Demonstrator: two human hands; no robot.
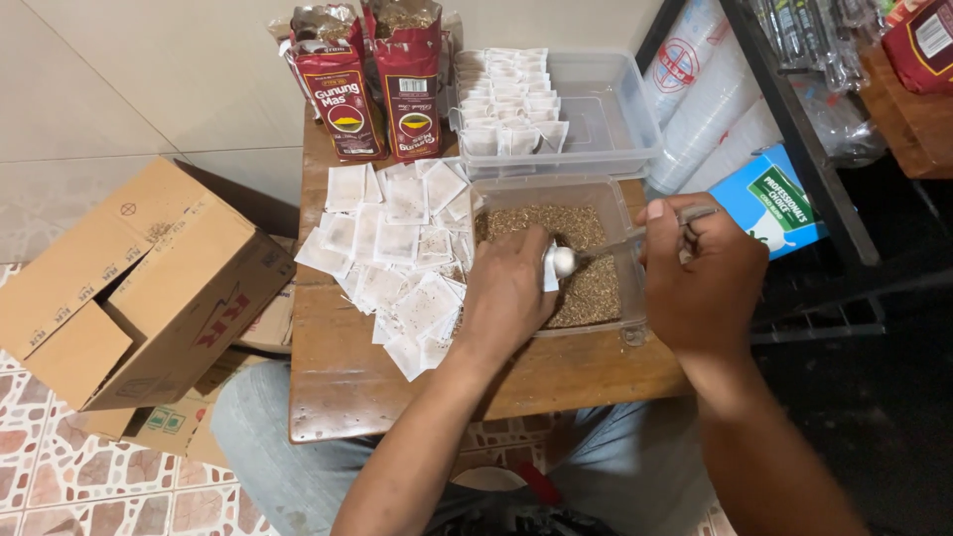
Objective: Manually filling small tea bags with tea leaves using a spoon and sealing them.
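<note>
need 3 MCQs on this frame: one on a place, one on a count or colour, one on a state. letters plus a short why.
1. Where is the pile of flat, empty white sachets?
A. On the wooden table, on the left-hand side of the tub of loose tea
B. Inside the cardboard box
C. On the tiled floor

2. How many dark red tea packs stand at the far edge of the table?
A. One
B. Two
C. Four

3. What is the state of the spoon?
A. Lying unused on the table
B. Standing in a cup
C. Held by the right hand, bowl at a sachet pinched in the left hand over the clear tub

Answers:
1 A: the sachets spread over the tabletop beside the tub.
2 B: two opened packs stand side by side.
3 C: the right hand grips the handle and the bowl meets the small sachet.
</note>
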